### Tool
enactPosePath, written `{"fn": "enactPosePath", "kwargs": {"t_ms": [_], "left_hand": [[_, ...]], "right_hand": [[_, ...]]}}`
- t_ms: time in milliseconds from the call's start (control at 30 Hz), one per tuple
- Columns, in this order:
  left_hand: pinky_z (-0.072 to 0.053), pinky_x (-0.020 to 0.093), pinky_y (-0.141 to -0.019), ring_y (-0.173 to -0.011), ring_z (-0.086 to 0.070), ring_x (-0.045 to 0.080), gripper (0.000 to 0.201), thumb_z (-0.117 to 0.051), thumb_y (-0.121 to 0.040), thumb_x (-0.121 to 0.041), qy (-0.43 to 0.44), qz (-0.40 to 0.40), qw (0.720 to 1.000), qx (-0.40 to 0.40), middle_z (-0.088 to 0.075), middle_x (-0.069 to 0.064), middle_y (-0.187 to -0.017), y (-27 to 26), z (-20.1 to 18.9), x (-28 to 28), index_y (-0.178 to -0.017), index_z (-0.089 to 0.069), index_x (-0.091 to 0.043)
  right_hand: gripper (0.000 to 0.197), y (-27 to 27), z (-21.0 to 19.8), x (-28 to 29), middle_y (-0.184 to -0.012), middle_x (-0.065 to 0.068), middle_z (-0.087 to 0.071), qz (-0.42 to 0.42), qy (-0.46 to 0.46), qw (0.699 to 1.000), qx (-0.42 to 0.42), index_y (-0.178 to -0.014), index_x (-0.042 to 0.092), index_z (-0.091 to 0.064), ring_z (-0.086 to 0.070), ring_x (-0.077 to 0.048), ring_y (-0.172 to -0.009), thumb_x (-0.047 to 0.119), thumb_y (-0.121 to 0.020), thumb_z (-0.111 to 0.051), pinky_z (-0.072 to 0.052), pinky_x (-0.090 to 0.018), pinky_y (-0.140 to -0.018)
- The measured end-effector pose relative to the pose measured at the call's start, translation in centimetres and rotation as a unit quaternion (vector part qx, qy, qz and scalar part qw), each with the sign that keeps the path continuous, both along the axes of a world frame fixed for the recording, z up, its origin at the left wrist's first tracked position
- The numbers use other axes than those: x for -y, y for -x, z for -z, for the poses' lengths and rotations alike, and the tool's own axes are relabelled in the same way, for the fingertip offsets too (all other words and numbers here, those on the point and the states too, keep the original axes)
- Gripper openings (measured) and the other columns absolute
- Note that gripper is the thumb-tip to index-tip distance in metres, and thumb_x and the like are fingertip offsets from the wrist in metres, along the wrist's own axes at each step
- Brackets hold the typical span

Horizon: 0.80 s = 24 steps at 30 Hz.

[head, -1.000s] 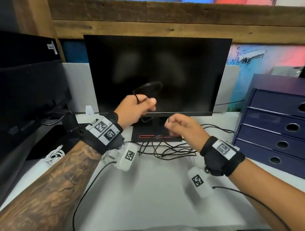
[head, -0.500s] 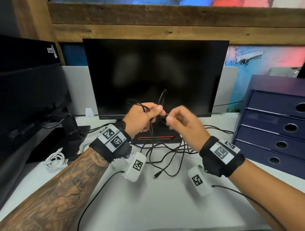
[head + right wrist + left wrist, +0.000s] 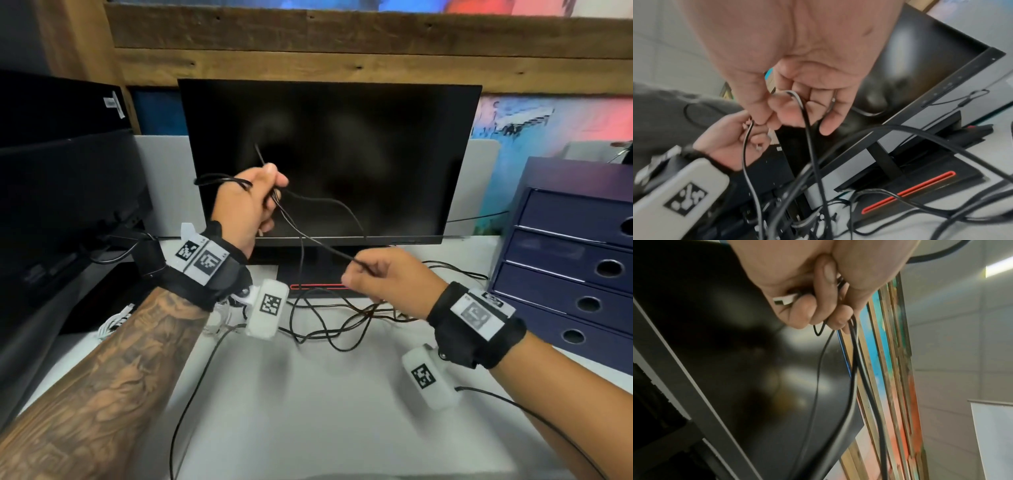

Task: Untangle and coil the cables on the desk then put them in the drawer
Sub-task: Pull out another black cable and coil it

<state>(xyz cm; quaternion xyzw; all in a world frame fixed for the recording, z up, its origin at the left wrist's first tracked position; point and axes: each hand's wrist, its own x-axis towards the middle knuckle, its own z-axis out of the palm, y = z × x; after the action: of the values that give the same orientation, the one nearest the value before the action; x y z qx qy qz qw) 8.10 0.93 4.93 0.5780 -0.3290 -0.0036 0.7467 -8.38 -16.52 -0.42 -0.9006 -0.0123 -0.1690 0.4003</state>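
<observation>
Raised higher now, left hand (image 3: pixel 248 209) and right hand (image 3: pixel 383 279) both grip thin black cable (image 3: pixel 315 240) in curled fingers beside shut navy drawer unit (image 3: pixel 565 260).

The head view looks forward and down over the desk (image 3: pixel 308 411) toward the monitor (image 3: pixel 329 161). The left wrist view looks close along the left hand (image 3: pixel 818 280), tilted upward (wall behind). The right wrist view, equally close, faces the monitor (image 3: pixel 931 81); all three share it.
</observation>
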Motion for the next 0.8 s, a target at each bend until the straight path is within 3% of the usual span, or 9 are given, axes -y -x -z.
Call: {"fn": "enactPosePath", "kwargs": {"t_ms": [100, 200, 267, 367, 433, 500, 567, 667, 800], "left_hand": [[-0.026, 0.021, -0.041, -0.043, -0.030, 0.005, 0.028, -0.046, -0.105, -0.031, 0.052, -0.029, 0.998, -0.020, -0.045, -0.003, -0.060, -1.3, -0.4, -0.8, -0.088, -0.063, -0.015], [-0.026, 0.020, -0.041, -0.041, -0.030, 0.004, 0.028, -0.046, -0.105, -0.031, 0.088, -0.048, 0.994, -0.038, -0.049, -0.006, -0.057, -2.2, -0.5, -1.3, -0.089, -0.064, -0.015], [-0.026, 0.020, -0.040, -0.040, -0.030, 0.004, 0.028, -0.047, -0.105, -0.031, 0.096, -0.062, 0.993, -0.040, -0.053, -0.006, -0.058, -2.5, -0.5, -1.5, -0.090, -0.065, -0.015], [-0.026, 0.020, -0.040, -0.040, -0.031, 0.004, 0.028, -0.047, -0.105, -0.032, 0.105, -0.068, 0.990, -0.064, -0.058, -0.006, -0.060, -2.7, -0.6, -1.7, -0.092, -0.065, -0.015], [-0.025, 0.020, -0.040, -0.041, -0.030, 0.004, 0.028, -0.047, -0.104, -0.032, 0.103, -0.061, 0.990, -0.076, -0.060, -0.006, -0.062, -2.7, -0.7, -1.6, -0.092, -0.065, -0.015], [-0.025, 0.020, -0.039, -0.041, -0.028, 0.004, 0.027, -0.047, -0.104, -0.032, 0.083, -0.049, 0.992, -0.079, -0.063, -0.006, -0.063, -2.6, -0.6, -1.5, -0.092, -0.065, -0.016], [-0.024, 0.020, -0.040, -0.041, -0.027, 0.004, 0.027, -0.047, -0.104, -0.032, 0.039, -0.017, 0.996, -0.081, -0.060, -0.005, -0.061, -2.2, -0.2, -1.3, -0.093, -0.065, -0.015], [-0.022, 0.021, -0.044, -0.046, -0.027, 0.008, 0.028, -0.048, -0.104, -0.031, -0.059, 0.039, 0.996, -0.059, -0.045, -0.005, -0.054, -1.1, 0.4, -0.7, -0.105, -0.067, -0.011], [-0.030, 0.022, -0.043, -0.051, -0.035, 0.010, 0.032, -0.059, -0.096, -0.009, -0.151, 0.008, 0.988, 0.020, -0.042, 0.001, -0.066, -0.3, 0.5, -0.2, -0.128, -0.057, -0.015]], "right_hand": [[0.020, 0.0, -0.9, 1.1, -0.071, 0.000, -0.067, -0.007, -0.041, 0.999, -0.010, -0.085, 0.009, -0.068, -0.063, -0.012, -0.069, 0.027, -0.095, -0.068, -0.056, -0.031, -0.073], [0.021, 0.3, -1.5, 1.7, -0.076, 0.010, -0.064, -0.008, 0.029, 0.999, -0.026, -0.081, 0.009, -0.070, -0.060, -0.003, -0.072, 0.027, -0.091, -0.072, -0.047, -0.016, -0.073], [0.028, 0.5, -1.7, 2.0, -0.077, 0.007, -0.066, 0.004, 0.043, 0.998, -0.038, -0.081, 0.003, -0.069, -0.059, 0.000, -0.071, 0.028, -0.092, -0.071, -0.045, -0.015, -0.071], [0.033, 0.6, -2.2, 2.1, -0.057, -0.006, -0.053, -0.012, -0.067, 0.997, -0.039, -0.072, 0.007, -0.063, -0.049, -0.015, -0.055, 0.026, -0.099, -0.061, -0.047, -0.028, -0.070], [0.032, 0.6, -2.6, 2.1, -0.049, -0.003, -0.043, -0.031, -0.178, 0.984, -0.003, -0.075, 0.013, -0.061, -0.040, -0.017, -0.047, 0.024, -0.104, -0.052, -0.048, -0.042, -0.073], [0.029, 0.5, -2.9, 2.1, -0.048, 0.000, -0.045, -0.001, -0.203, 0.978, 0.049, -0.086, 0.011, -0.065, -0.042, -0.015, -0.046, 0.025, -0.105, -0.049, -0.053, -0.045, -0.074], [0.026, 0.4, -2.9, 2.3, -0.049, 0.001, -0.048, 0.079, -0.141, 0.981, 0.106, -0.094, 0.012, -0.071, -0.045, -0.014, -0.047, 0.028, -0.104, -0.052, -0.055, -0.037, -0.066], [0.023, 0.0, -2.1, 3.4, -0.049, 0.008, -0.049, 0.178, -0.114, 0.961, 0.177, -0.090, 0.018, -0.075, -0.045, -0.008, -0.049, 0.031, -0.100, -0.059, -0.046, -0.024, -0.058], [0.016, -0.7, -1.2, 6.2, -0.059, 0.006, -0.053, 0.262, -0.199, 0.925, 0.189, -0.084, 0.021, -0.072, -0.046, -0.011, -0.054, 0.026, -0.096, -0.064, -0.043, -0.028, -0.060]]}}
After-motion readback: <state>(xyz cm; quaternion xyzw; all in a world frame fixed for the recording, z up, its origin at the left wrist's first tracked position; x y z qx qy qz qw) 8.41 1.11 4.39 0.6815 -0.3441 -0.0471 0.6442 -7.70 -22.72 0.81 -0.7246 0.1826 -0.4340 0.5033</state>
